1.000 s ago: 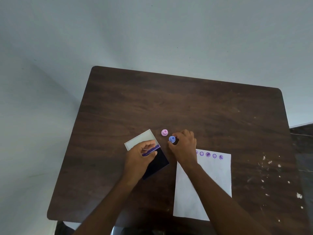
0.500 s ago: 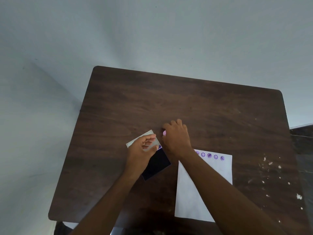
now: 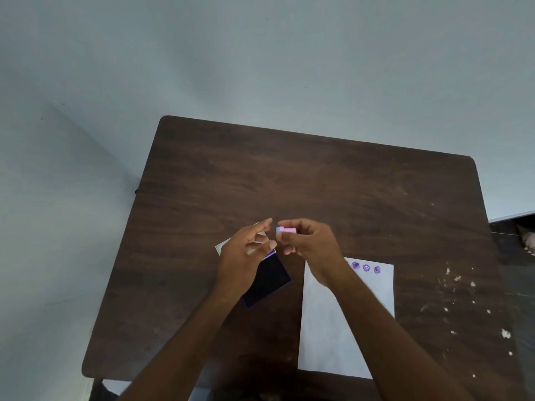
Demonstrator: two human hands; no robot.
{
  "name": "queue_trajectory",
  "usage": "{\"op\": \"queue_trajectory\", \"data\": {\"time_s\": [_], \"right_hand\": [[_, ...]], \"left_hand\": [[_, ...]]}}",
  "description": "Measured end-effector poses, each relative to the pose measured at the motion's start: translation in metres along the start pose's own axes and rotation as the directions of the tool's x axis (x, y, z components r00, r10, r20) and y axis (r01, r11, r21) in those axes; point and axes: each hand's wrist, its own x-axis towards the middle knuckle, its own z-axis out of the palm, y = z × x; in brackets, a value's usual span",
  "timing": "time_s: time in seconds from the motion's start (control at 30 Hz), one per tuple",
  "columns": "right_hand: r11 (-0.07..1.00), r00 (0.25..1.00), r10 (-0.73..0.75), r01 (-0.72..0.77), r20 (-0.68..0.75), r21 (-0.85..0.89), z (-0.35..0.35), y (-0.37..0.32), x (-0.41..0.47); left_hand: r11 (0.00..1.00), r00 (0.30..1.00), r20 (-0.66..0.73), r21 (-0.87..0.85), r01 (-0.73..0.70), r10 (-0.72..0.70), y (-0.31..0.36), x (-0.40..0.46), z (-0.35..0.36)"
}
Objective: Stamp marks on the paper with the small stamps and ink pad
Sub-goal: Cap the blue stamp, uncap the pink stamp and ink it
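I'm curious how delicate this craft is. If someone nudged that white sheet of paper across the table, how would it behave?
The paper lies thin and flat on the table, so it would probably slide easily and feel very light. Lifted by one edge it would likely droop. Its near edge overhangs the table's edge, so a nudge toward the person might tip it off.

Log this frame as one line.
phase: stamp picked | right hand: holds pink stamp | left hand: open over ink pad | paper: marks at top edge

Dim, even, soft daylight; faint shadows, slight motion blur, wide-angle bending toward the edges.
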Motion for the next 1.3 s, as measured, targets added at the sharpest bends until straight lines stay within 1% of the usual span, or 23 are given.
{"op": "queue_trajectory", "data": {"time_s": [0.07, 0.17, 0.33, 0.47, 0.6, 0.67, 0.9, 1.03, 1.2, 1.3], "right_hand": [[0.992, 0.999, 0.016, -0.02, 0.039, 0.124, -0.001, 0.0, -0.009], [0.968, 0.999, 0.016, -0.028, 0.047, 0.251, 0.001, 0.0, -0.016], [0.921, 0.996, 0.038, -0.066, 0.08, 0.384, 0.002, -0.001, -0.022], [0.857, 0.989, 0.06, -0.121, 0.136, 0.502, 0.001, 0.002, -0.029], [0.802, 0.989, 0.071, -0.133, 0.127, 0.582, 0.004, 0.004, -0.035], [0.785, 0.99, 0.064, -0.127, 0.125, 0.607, 0.006, 0.005, -0.038], [0.785, 0.995, 0.044, -0.088, 0.088, 0.613, 0.011, 0.006, -0.046], [0.781, 0.996, 0.062, -0.085, 0.058, 0.619, 0.013, 0.008, -0.049], [0.786, 0.996, 0.091, -0.083, 0.018, 0.613, 0.016, 0.01, -0.051], [0.787, 0.994, 0.111, -0.093, 0.01, 0.61, 0.018, 0.008, -0.053]], "left_hand": [[0.999, 0.999, 0.026, 0.025, -0.044, 0.043, 0.004, 0.0, 0.001], [0.995, 0.995, 0.038, 0.043, -0.092, 0.091, 0.007, -0.002, 0.001], [0.983, 0.984, 0.014, -0.025, -0.179, 0.18, 0.013, -0.008, 0.0], [0.984, 0.984, -0.016, -0.001, -0.177, 0.177, 0.016, -0.011, -0.002], [0.98, 0.98, -0.029, -0.011, -0.197, 0.197, 0.012, -0.016, -0.003], [0.979, 0.979, -0.036, -0.03, -0.203, 0.202, 0.009, -0.018, -0.003], [0.979, 0.979, -0.063, -0.045, -0.197, 0.194, 0.006, -0.024, -0.001], [0.981, 0.981, -0.068, -0.052, -0.184, 0.181, 0.008, -0.027, -0.002], [0.983, 0.981, -0.073, -0.019, -0.184, 0.182, 0.008, -0.031, -0.003], [0.981, 0.979, -0.08, -0.037, -0.188, 0.185, 0.008, -0.033, -0.004]]}}
